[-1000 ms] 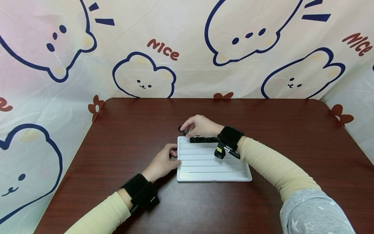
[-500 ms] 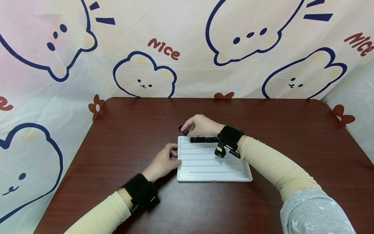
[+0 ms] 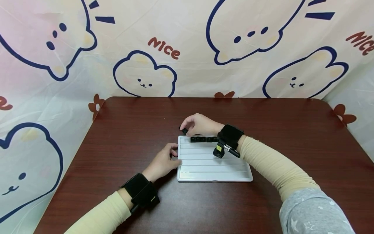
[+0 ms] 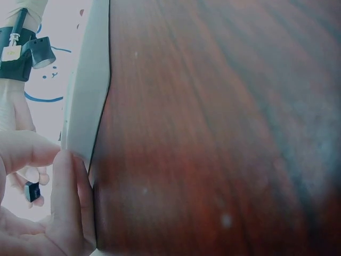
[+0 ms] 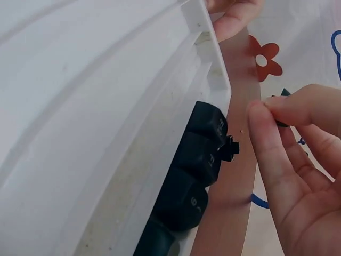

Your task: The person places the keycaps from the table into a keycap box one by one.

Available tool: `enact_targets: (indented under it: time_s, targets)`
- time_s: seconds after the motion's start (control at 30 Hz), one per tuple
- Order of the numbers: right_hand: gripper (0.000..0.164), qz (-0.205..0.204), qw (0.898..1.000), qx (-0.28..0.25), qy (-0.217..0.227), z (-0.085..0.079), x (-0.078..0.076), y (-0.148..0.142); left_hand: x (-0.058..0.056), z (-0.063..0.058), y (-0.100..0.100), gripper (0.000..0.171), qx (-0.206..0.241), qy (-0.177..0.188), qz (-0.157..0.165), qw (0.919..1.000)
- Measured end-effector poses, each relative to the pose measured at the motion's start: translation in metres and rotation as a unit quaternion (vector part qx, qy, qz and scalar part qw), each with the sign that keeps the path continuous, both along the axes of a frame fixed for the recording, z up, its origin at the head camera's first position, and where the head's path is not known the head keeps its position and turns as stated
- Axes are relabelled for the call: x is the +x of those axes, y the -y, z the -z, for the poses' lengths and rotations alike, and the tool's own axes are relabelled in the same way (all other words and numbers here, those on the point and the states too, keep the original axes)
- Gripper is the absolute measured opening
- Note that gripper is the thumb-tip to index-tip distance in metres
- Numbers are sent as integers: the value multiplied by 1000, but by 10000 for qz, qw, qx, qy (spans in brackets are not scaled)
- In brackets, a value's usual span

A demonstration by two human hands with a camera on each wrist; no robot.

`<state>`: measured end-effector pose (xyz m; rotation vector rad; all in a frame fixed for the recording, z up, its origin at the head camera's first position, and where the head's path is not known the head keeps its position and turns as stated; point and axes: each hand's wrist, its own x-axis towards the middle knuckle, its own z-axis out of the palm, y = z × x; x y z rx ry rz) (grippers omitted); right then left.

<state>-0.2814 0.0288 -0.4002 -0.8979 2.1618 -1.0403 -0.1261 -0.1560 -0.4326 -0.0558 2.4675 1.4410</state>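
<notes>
The small black keycap (image 3: 184, 131) pinched by the right hand (image 3: 198, 125) is mostly covered by the fingertips, so its marking cannot be read. In the right wrist view only a dark sliver of it (image 5: 282, 106) shows between the fingers. The row of black keycaps (image 3: 203, 139) on the white board (image 3: 213, 165) is partly behind the right wrist; its count and lettering are too small to tell. The left hand (image 4: 37, 213) is cut off by the frame edge, and the worktop (image 4: 224, 133) there is blurred
</notes>
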Motion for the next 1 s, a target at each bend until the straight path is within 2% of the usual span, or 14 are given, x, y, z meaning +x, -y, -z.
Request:
enact_targets:
  time_s: [0.2, 0.43, 0.67, 0.8, 1.0]
  targets:
    - [28, 120, 9999, 10, -92, -1, 0, 1, 1, -1, 0, 58, 7, -23, 13, 10000]
    - [21, 297, 9978, 144, -581, -5, 6, 3, 0, -1, 0, 57, 28, -69, 46, 10000]
    - [18, 86, 9954, 402, -869, -6, 14, 9, 1, -2, 1, 57, 57, -27, 35, 10000]
    - [17, -160, 9894, 682, -1274, -3, 21, 14, 1, -1, 1, 57, 85, -18, 29, 10000]
    - [26, -453, 9722, 1086, -2025, -2, 32, 18, 1, 0, 2, 57, 51, -71, 75, 9999]
